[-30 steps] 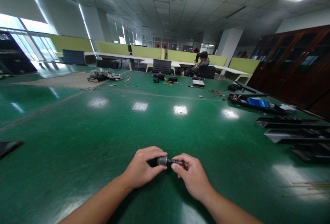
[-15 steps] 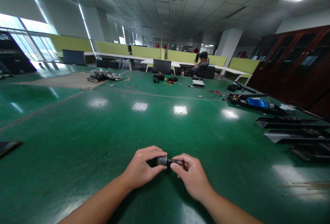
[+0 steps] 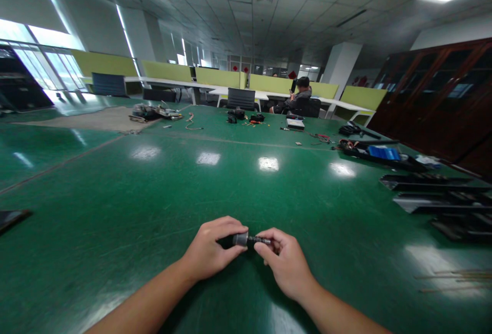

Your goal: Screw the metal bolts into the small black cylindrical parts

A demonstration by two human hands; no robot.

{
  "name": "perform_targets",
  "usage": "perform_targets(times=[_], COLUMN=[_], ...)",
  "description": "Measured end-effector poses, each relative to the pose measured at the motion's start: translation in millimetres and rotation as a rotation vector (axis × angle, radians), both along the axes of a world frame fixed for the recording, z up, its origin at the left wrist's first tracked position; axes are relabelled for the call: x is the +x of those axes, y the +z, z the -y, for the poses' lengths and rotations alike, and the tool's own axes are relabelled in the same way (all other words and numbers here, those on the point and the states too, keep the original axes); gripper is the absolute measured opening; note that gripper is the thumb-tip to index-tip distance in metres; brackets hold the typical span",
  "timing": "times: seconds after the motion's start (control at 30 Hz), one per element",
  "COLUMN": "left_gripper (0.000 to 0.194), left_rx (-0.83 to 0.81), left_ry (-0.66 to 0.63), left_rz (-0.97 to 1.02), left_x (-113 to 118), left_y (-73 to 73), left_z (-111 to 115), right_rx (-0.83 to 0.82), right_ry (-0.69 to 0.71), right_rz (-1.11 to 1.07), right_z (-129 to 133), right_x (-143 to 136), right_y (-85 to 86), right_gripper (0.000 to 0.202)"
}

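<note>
Between thumb and fingers, my left hand grips a grey metal cylinder, dark at its left end, that looks like a small motor. From the cylinder's right end a thin dark shaft with ridges or a spiral sticks out sideways. My right hand pinches the far end of that shaft between thumb and forefinger, its other fingers curled behind. Both hands are just above the green tabletop, near its front. Whether cylinder and shaft are one piece, I cannot tell.
Black metal channels and thin rods lie at right. Beyond them sits a black tray with a blue pack. Tools, wires and a white box lie along the far side. A person sits beyond the table.
Hardly anything differs. Both hands keep the same hold, and the cylinder with its shaft appears very slightly farther left in the view.
</note>
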State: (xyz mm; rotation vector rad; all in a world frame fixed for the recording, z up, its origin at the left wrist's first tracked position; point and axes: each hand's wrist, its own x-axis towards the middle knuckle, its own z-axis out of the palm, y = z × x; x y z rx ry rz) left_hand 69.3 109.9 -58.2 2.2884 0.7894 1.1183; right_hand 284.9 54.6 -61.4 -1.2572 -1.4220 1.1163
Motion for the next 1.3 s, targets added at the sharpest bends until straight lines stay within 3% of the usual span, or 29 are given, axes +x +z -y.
perform_targets(times=[1.3], left_gripper=[0.03], left_rx=[0.028], left_ry=[0.04], left_rz=[0.031], left_x=[-2.6], left_y=[3.1], left_z=[-1.8], right_rx=[-0.052], right_ry=[-0.046], right_rz=[-0.107], right_z=[-0.8], right_x=[1.4], right_y=[4.7], right_gripper=[0.024])
